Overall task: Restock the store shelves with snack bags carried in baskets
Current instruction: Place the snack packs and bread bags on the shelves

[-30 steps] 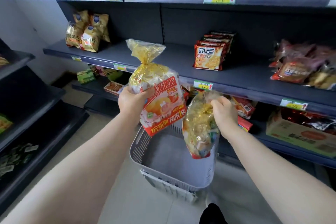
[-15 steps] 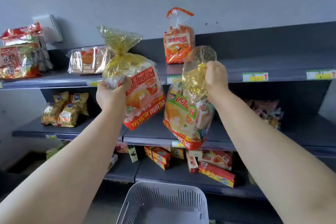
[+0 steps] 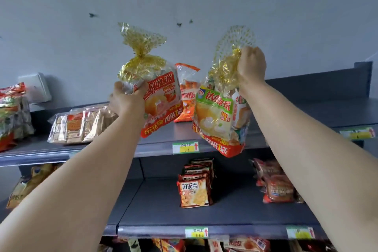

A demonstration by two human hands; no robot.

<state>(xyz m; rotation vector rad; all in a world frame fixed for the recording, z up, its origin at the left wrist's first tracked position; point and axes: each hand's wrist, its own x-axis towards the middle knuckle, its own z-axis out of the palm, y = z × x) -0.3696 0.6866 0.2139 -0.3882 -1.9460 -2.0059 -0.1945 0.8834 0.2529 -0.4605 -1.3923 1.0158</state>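
Gripping orange-printed clear plastic bag (image 3: 158, 106) in left hand (image 3: 125, 101), pinching green-labelled plastic bag (image 3: 216, 117) by neck in right hand (image 3: 252, 65); risks swinging it into orange packet (image 3: 187, 96) on grey shelf (image 3: 317, 112).

Dim, soft light; wide-angle edge distortion

The dark grey top shelf (image 3: 331, 108) carries an orange bag (image 3: 187, 98) standing upright, a clear-wrapped pack of cakes (image 3: 81, 125) lying flat and a stack of red bags (image 3: 12, 116) at the far left. The lower shelf (image 3: 235, 206) holds a row of red-brown packets (image 3: 195, 189) (standing front to back), reddish wrapped snacks (image 3: 276, 186) and yellow bags (image 3: 26, 186).
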